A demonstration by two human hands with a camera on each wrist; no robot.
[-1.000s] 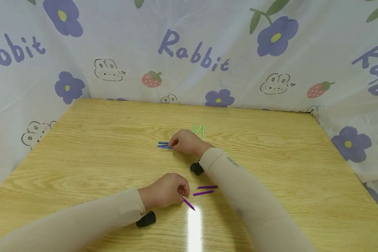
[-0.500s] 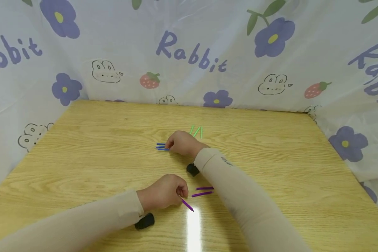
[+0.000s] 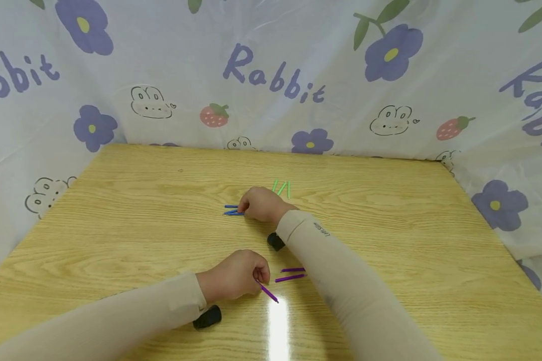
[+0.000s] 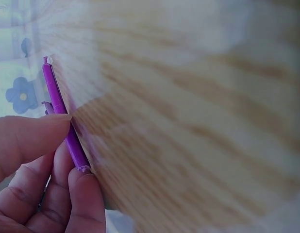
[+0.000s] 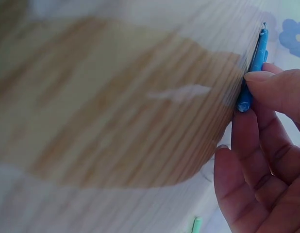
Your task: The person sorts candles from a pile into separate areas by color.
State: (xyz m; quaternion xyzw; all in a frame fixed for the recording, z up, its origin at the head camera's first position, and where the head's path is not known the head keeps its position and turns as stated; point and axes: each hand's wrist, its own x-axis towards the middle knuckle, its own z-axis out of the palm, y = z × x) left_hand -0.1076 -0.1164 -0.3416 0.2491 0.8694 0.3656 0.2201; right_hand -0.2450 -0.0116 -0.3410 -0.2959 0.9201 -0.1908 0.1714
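On my feed the table (image 3: 411, 220) runs out of frame. The right sleeve (image 3: 343, 271) hides one end of a loose purple stick (image 3: 292, 270). The right hand (image 3: 263, 204) pinches a blue stick (image 5: 258, 51) mid-table — its near end, covered in the head view, shows white-flecked from the right wrist. Closer in, the left hand (image 3: 235, 276) pinches a second purple stick (image 4: 54, 90); whether it touches wood I can't tell.

head: blu sticks (image 3: 233, 213), R ends hid | R wrist: grn stick (image 5: 196, 225) cut, btm
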